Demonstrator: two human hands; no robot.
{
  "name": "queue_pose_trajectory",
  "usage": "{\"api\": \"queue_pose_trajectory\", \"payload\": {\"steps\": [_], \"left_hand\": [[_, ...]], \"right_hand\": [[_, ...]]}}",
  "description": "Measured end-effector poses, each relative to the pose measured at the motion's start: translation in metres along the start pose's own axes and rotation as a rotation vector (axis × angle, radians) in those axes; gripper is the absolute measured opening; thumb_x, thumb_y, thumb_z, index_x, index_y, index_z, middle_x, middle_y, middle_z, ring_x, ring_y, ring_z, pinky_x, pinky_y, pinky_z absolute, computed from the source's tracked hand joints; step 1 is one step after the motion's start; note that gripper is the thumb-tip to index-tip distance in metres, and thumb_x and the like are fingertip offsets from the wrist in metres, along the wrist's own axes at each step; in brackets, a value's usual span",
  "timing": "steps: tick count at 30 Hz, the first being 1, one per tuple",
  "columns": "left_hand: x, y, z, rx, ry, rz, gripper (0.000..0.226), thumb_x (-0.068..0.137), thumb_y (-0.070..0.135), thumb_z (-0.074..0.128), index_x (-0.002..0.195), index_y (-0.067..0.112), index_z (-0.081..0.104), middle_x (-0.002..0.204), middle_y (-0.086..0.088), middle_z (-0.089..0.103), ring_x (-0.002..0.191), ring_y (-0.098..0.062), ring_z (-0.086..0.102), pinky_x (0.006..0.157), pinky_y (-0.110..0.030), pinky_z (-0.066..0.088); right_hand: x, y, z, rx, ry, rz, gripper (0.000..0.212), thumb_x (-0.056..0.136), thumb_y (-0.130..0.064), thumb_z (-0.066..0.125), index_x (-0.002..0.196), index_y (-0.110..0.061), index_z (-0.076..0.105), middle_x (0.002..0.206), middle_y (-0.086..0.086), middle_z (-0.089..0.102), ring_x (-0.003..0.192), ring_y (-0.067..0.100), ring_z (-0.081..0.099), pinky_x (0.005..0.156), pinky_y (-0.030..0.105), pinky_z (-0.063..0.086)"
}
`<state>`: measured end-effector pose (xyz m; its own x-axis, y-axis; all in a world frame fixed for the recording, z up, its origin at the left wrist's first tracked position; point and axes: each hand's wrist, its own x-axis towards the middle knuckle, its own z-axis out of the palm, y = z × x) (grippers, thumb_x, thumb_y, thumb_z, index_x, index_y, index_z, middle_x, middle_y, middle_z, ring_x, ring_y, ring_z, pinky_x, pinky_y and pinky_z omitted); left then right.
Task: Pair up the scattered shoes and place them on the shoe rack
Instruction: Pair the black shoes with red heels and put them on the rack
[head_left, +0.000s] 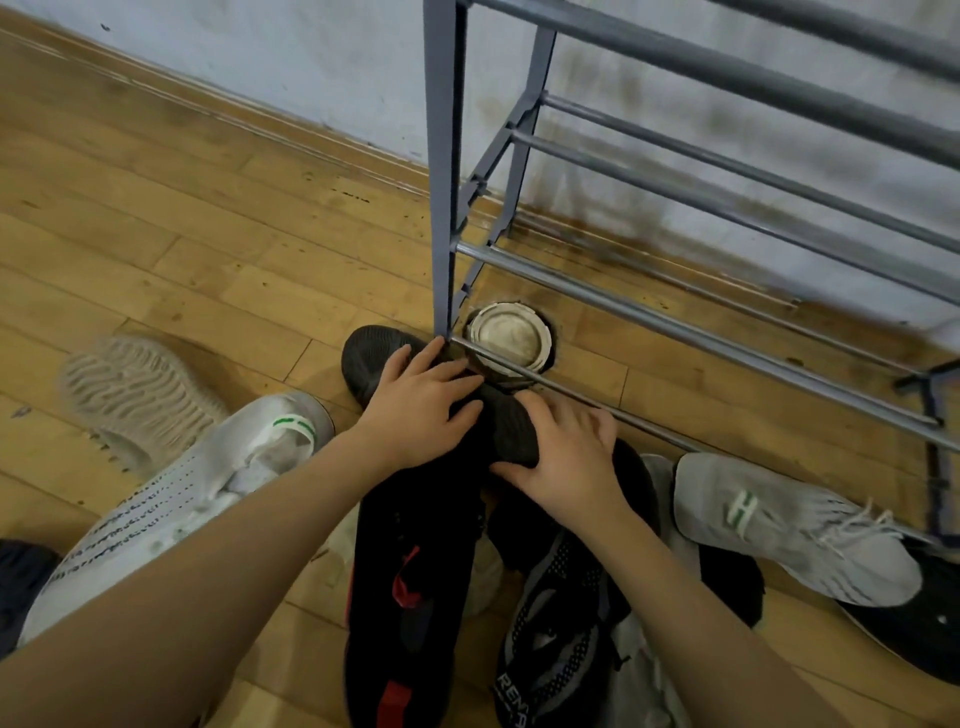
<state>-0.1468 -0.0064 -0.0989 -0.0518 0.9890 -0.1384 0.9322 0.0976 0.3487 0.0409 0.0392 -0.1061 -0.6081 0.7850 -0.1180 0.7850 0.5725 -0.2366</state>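
Note:
A dark knit shoe (371, 358) lies on the floor at the foot of the grey metal shoe rack (444, 208). My left hand (418, 402) lies on top of it with fingers spread. A second dark knit shoe (511, 428) sits just right of it, and my right hand (569, 462) grips it from above, thumb curled under its edge. Below them lie a black shoe with red trim (405, 587) and a black-and-grey mesh shoe (550, 634). A white shoe with a green mark (197, 499) lies left, its likeness (779, 525) right.
A beige shoe (130, 395) lies sole up at the left. A round metal floor cap (511, 335) sits under the rack's lowest bars. A black object (914, 623) is at the right edge. The wall runs behind the rack.

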Motion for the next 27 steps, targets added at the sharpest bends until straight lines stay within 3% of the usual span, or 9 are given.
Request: {"api": "queue_pose_trajectory", "payload": {"steps": [3,7,13,17,21,27], "left_hand": [[0.000,-0.001,-0.006,-0.017,0.028,0.031,0.038,0.093,0.045,0.042,0.127,0.035,0.055,0.135,0.008,0.049,0.137,-0.021,0.022,0.105,-0.038,0.009],[-0.011,0.001,-0.007,0.040,0.095,0.012,0.039,0.091,0.052,0.041,0.126,0.040,0.053,0.130,0.010,0.048,0.124,-0.021,0.028,0.088,-0.037,0.018],[-0.008,0.003,-0.019,0.008,0.078,0.024,0.041,0.088,0.054,0.044,0.126,0.041,0.053,0.119,0.010,0.052,0.118,-0.023,0.030,0.087,-0.038,0.021],[-0.023,0.005,-0.025,-0.117,0.222,0.065,0.039,0.088,0.047,0.052,0.126,0.036,0.054,0.111,0.002,0.051,0.113,-0.027,0.036,0.091,-0.042,0.023],[-0.033,0.020,-0.035,-0.117,0.353,0.086,0.042,0.087,0.048,0.048,0.125,0.031,0.056,0.109,-0.002,0.054,0.110,-0.028,0.042,0.087,-0.036,0.019],[-0.046,0.056,-0.060,-0.177,0.527,0.161,0.043,0.085,0.047,0.049,0.122,0.027,0.059,0.110,-0.001,0.057,0.114,-0.020,0.034,0.087,-0.029,0.016]], "right_hand": [[-0.006,0.000,-0.003,0.090,0.112,-0.010,0.046,0.091,-0.052,0.042,0.132,-0.030,0.041,0.123,-0.008,0.058,0.113,0.016,0.052,0.090,0.033,0.015],[-0.016,-0.007,-0.001,0.107,0.145,0.016,0.045,0.097,-0.045,0.033,0.137,-0.025,0.041,0.127,-0.008,0.056,0.114,0.013,0.051,0.094,0.032,0.015],[-0.016,-0.015,-0.010,0.252,0.275,0.020,0.034,0.093,-0.032,0.053,0.125,-0.022,0.059,0.121,0.001,0.060,0.109,0.022,0.053,0.089,0.033,0.017],[-0.020,-0.025,-0.026,0.395,0.394,-0.036,0.032,0.088,-0.026,0.057,0.117,-0.016,0.063,0.122,0.007,0.057,0.112,0.024,0.045,0.092,0.038,0.025],[-0.033,-0.031,-0.044,0.340,0.528,-0.105,0.027,0.088,-0.025,0.060,0.113,-0.016,0.065,0.120,0.007,0.058,0.108,0.024,0.049,0.088,0.042,0.032],[-0.064,-0.029,-0.085,0.255,0.743,-0.161,0.025,0.085,-0.020,0.064,0.109,-0.017,0.068,0.119,0.006,0.061,0.108,0.022,0.050,0.084,0.041,0.033]]}}
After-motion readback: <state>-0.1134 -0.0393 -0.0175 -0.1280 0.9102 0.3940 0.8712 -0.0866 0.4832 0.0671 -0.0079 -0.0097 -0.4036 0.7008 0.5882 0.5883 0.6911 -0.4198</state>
